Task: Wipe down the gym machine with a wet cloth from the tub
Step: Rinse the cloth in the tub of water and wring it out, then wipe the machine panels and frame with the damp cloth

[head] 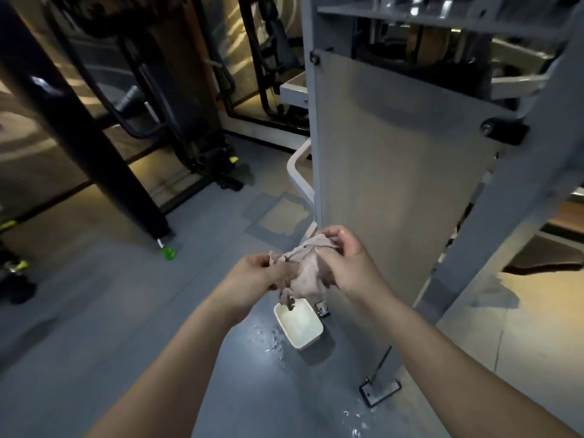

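A pale wet cloth (306, 275) is bunched between both hands, with a tail hanging down over the tub. My left hand (252, 273) grips its left end and my right hand (343, 260) grips its upper right part. A white rectangular tub (311, 338) with water stands on the floor directly below. The gym machine's flat grey panel (398, 172) rises just behind my hands, bolted to a grey frame (505, 216).
Water drops lie on the grey floor (271, 339) left of the tub and near the machine's foot plate (380, 390). A dark slanted post (79, 121) and black equipment (177, 99) stand at left. A small green object (168, 252) sits by the post's base.
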Demonstrator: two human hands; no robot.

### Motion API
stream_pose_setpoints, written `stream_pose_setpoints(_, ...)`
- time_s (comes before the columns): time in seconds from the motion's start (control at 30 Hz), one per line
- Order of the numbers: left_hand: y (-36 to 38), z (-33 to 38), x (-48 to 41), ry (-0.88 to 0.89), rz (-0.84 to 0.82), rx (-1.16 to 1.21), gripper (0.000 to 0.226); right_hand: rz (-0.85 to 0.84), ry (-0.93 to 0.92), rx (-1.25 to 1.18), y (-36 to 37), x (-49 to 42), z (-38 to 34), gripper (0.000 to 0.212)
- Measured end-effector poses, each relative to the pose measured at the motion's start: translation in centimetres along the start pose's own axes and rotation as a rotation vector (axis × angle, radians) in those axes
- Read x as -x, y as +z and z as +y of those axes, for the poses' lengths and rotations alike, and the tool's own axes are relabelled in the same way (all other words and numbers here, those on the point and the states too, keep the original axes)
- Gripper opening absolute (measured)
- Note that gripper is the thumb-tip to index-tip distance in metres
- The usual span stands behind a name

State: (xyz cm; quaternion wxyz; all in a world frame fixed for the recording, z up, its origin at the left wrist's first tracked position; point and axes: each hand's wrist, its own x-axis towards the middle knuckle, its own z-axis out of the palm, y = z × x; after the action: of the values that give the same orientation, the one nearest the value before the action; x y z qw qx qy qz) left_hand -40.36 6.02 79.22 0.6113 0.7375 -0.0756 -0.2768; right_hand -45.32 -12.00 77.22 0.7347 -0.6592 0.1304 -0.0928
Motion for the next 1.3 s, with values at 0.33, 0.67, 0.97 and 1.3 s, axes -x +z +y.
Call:
stream_pose_setpoints(0.33,0.1,1.1,5.3,0.046,0.255,0.182,0.024,0.001,-0.085,0.224,0.0,4.8,-6.3,0.013)
stream_pose_setpoints(0.67,3.1,-0.6,10.7,-0.083,0.181,0.613,0.034,-0.158,-0.113,0.226,-3.3,9.7,-6.9,0.027)
stream_pose_setpoints(0.97,9.2,3.5,13.9,0.093,0.441,-0.003,0.034,-0.466,-0.326,0.808,-10.0,10.1,-8.9,0.022)
stream_pose_setpoints(1.3,23.2,12.6,12.8,0.171,0.573,-0.695,0.011,-0.410,-0.901,0.816,-25.0,8.7,-15.4,0.028)
